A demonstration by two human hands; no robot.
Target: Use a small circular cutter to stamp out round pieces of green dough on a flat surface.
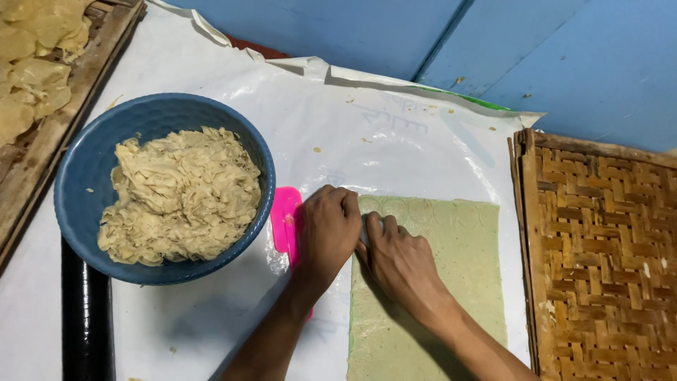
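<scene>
Both hands meet at the top-left corner of the flat greenish sheet of rolled dough point(430, 282), at about five o'clock from the blue bowl of shredded pale dough point(163, 187). The left hand point(328, 229) is curled, knuckles down, apparently pinning that edge; the right hand point(398, 257) pinches a small grey object I cannot identify. A pink plastic scraper point(285, 222) lies just at nine o'clock, within reach.

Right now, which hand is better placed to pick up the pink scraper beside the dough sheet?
The left hand, probably. It lies partly over the pink scraper, between the blue bowl and the green dough sheet. The right hand rests on the sheet's left edge, farther from it.
</scene>
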